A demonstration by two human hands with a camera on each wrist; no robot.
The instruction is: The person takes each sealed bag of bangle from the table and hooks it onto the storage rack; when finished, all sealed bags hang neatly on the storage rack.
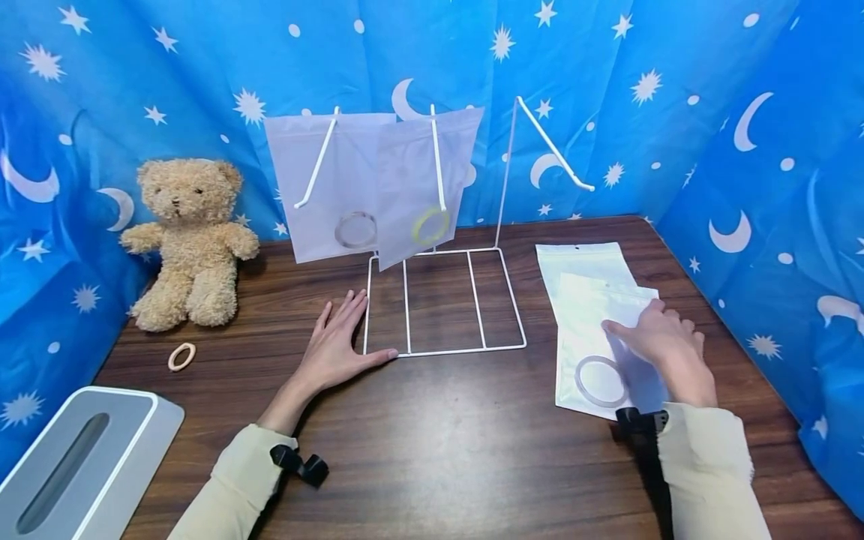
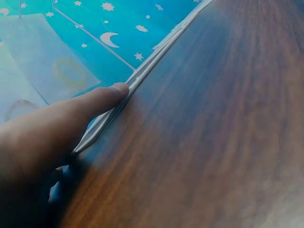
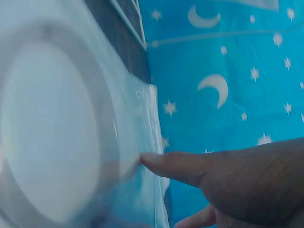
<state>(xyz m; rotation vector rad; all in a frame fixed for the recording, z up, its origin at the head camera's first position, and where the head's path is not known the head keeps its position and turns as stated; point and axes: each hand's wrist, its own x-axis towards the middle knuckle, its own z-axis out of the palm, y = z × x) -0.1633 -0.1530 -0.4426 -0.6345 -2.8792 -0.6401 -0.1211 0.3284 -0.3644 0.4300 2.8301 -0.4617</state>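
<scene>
My left hand (image 1: 334,349) lies with straight, spread fingers at the left front corner of a white wire rack (image 1: 459,351). Its thumb touches the front wire, as the left wrist view also shows. My right hand (image 1: 664,341) grips the right edge of a white zip bag (image 1: 580,315), thumb on the front face; the other fingers are partly hidden. A grey ring (image 1: 579,382) shows through that bag's lower part, large and close in the right wrist view. Beneath it lies another white bag (image 1: 574,256) with a hang hole.
Two bags hang on the rack's hooks, one with a brownish ring (image 1: 337,229), one with a yellow ring (image 1: 418,232). The right hook (image 1: 553,146) is bare. At left are a teddy bear (image 1: 192,244), a wooden ring (image 1: 191,356) and a tissue box (image 1: 158,427). Blue curtains surround the table.
</scene>
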